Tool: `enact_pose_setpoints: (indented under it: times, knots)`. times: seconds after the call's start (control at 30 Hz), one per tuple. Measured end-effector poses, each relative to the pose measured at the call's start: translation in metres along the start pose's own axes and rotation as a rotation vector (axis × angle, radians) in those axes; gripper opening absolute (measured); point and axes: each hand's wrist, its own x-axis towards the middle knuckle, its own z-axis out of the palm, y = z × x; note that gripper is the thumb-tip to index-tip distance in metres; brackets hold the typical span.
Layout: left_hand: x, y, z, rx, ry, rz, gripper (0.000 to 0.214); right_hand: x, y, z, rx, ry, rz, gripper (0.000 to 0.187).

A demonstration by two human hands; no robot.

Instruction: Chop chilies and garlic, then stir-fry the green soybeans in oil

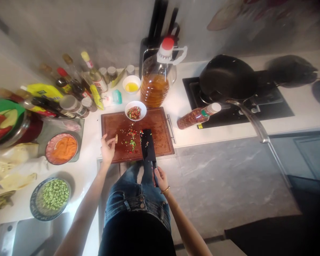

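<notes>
My right hand (160, 178) grips the handle of a black-bladed cleaver (148, 149). Bits of chopped food stick to the blade, which lies over the near edge of a brown wooden cutting board (160, 122). Between the thumb and fingers of my left hand (107, 150) is a small pale piece (116, 138), perhaps a garlic clove, held above the board's left side. Chopped red and green chilli (132, 140) is scattered mid-board, left of the blade. A white bowl (127, 114) of chopped chilli rests at the board's far edge.
Behind the board stand a large oil jug (154, 87) and a small bowl of yellow liquid (131, 86). To the right are a chilli sauce bottle (192, 118) and a wok (226, 78) on the stove. Leftward sit shredded carrot (65, 148), green beans (55, 193) and several seasoning bottles.
</notes>
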Motion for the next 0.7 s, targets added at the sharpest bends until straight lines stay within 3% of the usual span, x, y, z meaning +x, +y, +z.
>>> enact_pose_setpoints:
  times: [0.27, 0.53, 0.7]
  knots:
    - [-0.037, 0.015, 0.028, 0.053, 0.039, -0.090, 0.042, 0.004, 0.025, 0.050, 0.057, 0.165, -0.061, 0.045]
    - [-0.029, -0.002, 0.012, 0.045, 0.123, -0.042, 0.043, 0.010, 0.040, 0.080, 0.100, 0.187, -0.066, 0.037]
    - [-0.028, 0.000, 0.017, 0.051, 0.056, -0.066, 0.042, 0.011, 0.045, 0.091, 0.104, 0.200, -0.057, 0.035]
